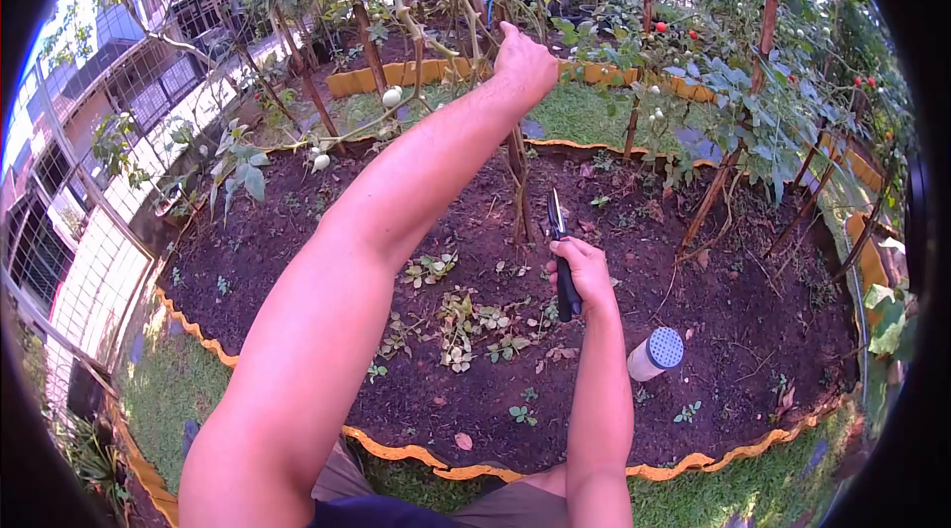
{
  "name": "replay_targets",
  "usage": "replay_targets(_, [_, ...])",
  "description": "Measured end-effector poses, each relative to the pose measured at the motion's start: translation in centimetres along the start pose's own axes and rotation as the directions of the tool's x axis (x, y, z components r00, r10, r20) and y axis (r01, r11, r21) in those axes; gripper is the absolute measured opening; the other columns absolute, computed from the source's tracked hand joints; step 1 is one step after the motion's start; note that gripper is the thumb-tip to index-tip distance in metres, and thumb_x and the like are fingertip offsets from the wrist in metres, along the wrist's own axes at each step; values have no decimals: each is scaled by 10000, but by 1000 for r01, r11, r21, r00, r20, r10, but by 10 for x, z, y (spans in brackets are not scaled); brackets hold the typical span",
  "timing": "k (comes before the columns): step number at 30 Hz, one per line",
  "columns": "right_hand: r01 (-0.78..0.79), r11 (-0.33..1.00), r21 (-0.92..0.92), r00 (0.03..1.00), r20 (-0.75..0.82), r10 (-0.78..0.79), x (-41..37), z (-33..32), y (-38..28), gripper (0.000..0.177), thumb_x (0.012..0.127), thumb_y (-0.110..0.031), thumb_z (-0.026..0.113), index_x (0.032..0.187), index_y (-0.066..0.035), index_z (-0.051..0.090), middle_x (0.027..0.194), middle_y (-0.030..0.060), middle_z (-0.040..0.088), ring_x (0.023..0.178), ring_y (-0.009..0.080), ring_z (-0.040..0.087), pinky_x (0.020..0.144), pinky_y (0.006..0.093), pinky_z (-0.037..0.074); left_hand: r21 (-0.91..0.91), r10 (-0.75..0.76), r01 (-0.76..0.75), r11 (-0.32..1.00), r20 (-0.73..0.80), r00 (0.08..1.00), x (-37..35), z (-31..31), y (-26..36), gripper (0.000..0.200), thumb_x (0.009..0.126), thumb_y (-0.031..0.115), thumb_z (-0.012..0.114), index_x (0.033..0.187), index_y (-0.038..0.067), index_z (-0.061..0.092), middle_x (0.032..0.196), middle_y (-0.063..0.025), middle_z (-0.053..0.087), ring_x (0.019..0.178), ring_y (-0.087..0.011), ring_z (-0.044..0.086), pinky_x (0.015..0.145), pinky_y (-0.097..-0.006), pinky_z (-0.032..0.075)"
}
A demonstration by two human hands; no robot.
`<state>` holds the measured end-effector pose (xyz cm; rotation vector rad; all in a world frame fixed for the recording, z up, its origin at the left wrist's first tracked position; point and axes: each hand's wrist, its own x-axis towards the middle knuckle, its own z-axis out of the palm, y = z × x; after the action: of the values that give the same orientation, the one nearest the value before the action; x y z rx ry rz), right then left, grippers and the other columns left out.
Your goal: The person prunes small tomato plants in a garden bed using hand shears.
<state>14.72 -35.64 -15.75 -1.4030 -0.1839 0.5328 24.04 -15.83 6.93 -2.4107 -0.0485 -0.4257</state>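
My left hand (526, 64) is stretched far forward beside the upright wooden stakes (518, 186) and bare tomato stems (416, 33). Its fingers are curled, and whatever they hold is hidden behind the hand. Lower down, my right hand (584, 273) grips pruning shears (566, 285) by their dark handles, with the blades pointing up and away from me. Pale green tomatoes (392, 97) hang from a stem left of my left forearm. Wilted leaves (461, 325) lie on the soil between my arms.
A container with a blue perforated lid (665, 348) leans on the soil right of my right forearm. Wavy orange edging (396, 449) borders the bed. Staked tomato plants (758, 102) with red tomatoes (661, 28) stand beyond. A wire fence (94, 231) runs along the left.
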Motion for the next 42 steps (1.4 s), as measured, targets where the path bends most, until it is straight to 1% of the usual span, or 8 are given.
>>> replay_targets(10, [51,998,37,967,-253,-40,-1,-41,-2,272,892,-260,724,1060,-47,705,734,62,659,552,140,615,507,282,503,-487,8,-389,782,-616,787,-160,-4,102,407,885,122,613,1276,19,664,1347,-99,652,1285,-270,576,1112,-481,409])
replay_targets(16, [61,998,-27,957,-282,-66,-8,-42,-4,243,901,-286,717,980,-60,674,765,83,694,555,147,643,492,297,532,-767,293,-184,615,6,956,-284,93,133,429,873,111,705,1299,81,661,1680,-246,138,1427,-425,429,1163,-647,334])
replay_targets(24, [118,992,-35,966,-229,-123,-19,-13,-21,236,916,-287,708,977,-68,641,734,73,664,547,148,636,491,307,539,-890,470,-54,452,187,863,-370,149,67,239,920,280,654,822,82,744,787,-134,719,863,-333,707,1028,-500,417])
replay_targets(27, [156,987,-43,966,-204,-161,-23,-1,-28,217,921,-266,708,986,-71,639,733,64,658,548,140,628,489,298,529,-883,407,-3,469,213,888,-393,171,48,175,911,190,622,903,101,772,763,-119,723,860,-320,713,1014,-498,426])
replay_targets(28, [161,986,-34,966,-199,-164,-28,4,-33,209,925,-252,708,1005,-68,651,738,57,657,551,133,624,490,289,521,-882,451,134,452,356,818,-396,156,35,455,862,65,606,1303,138,689,1219,-206,702,1193,-336,654,1115,-540,383])
replay_targets(32, [200,978,-64,959,-190,-209,-47,26,-51,184,938,-234,701,1004,-68,655,747,43,646,567,124,618,492,277,513,-805,335,253,536,478,812,-428,175,31,1096,797,6,676,1666,254,56,1666,-163,-312,1581,-424,54,1229,-664,179])
replay_targets(37, [219,960,-175,946,-202,-253,-61,44,-60,234,928,-242,712,1075,-64,678,758,42,663,588,113,626,507,268,514,-799,406,217,560,493,769,-459,220,21,724,871,210,709,1544,147,451,1634,-181,359,1535,-376,284,1211,-699,184])
replay_targets(42, [244,946,-212,941,-184,-284,-66,50,-60,226,920,-245,713,1020,-44,683,766,42,674,601,121,636,526,268,519,-890,380,186,416,356,854,-465,196,-5,419,891,194,659,1294,82,688,973,-186,758,980,-373,707,931,-454,530])
